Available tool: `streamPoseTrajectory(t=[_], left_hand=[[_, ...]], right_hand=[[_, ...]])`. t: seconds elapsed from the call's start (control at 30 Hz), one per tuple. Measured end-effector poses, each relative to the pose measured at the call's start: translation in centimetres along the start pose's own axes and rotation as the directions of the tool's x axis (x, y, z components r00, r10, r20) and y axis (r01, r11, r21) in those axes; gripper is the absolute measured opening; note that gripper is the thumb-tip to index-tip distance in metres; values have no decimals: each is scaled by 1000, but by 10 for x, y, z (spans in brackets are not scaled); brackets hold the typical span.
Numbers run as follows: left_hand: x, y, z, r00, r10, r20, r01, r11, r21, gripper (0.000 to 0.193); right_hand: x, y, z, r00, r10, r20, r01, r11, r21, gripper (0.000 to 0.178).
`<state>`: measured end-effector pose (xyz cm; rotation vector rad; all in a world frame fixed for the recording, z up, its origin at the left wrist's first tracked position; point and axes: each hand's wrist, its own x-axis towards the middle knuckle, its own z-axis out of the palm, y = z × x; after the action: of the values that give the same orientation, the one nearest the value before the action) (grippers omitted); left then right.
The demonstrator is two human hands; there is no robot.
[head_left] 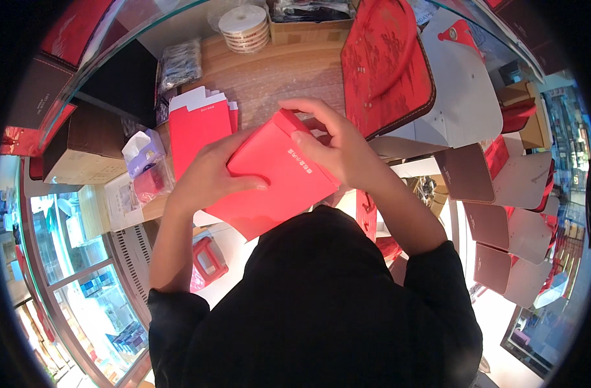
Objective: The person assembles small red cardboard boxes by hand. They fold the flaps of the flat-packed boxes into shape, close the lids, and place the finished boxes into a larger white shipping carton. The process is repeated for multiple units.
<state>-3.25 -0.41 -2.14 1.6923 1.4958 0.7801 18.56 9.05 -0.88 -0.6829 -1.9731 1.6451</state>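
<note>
Between both hands I hold a red cardboard box (269, 171), tilted, with pale print near its far right edge. My left hand (214, 169) grips its left side, the thumb lying across the front. At the far right end, my right hand (331, 142) is wrapped over the top edge, thumb on the front face and fingers behind. The lower end of the box reaches close to my black clothing. Beyond my left hand, several flat red cartons (198, 126) with white tabs lie on the wooden table (289, 74).
Ribbon spools (244, 26) and an open cardboard carton (311, 29) stand at the back. A red patterned bag (386, 71) leans at the right, beside stacked grey-and-brown cases (467, 174). A tissue pack (142, 153) and a brown box (82, 145) sit at the left.
</note>
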Motion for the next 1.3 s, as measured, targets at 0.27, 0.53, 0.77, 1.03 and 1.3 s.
streamPoseTrajectory(t=[0.27, 0.53, 0.77, 1.03, 1.3], left_hand=[[2, -1, 1, 1000, 8, 4, -8, 999, 32, 77], [3, 5, 6, 997, 81, -12, -79, 989, 128, 80], [4, 5, 6, 996, 81, -30, -73, 976, 203, 81], [3, 0, 7, 988, -9, -153, 14, 999, 31, 81], [8, 11, 34, 925, -100, -368, -41, 933, -358, 67]], right_hand=[[-4, 13, 3, 960, -280, -24, 264, 928, -261, 38], [4, 7, 2, 991, -12, -135, 15, 1000, 17, 20], [3, 11, 4, 966, -214, -148, 183, 963, -200, 22], [-9, -2, 0, 966, -251, -66, 195, 869, -456, 58], [-4, 19, -1, 846, -354, -400, 355, 932, -73, 57]])
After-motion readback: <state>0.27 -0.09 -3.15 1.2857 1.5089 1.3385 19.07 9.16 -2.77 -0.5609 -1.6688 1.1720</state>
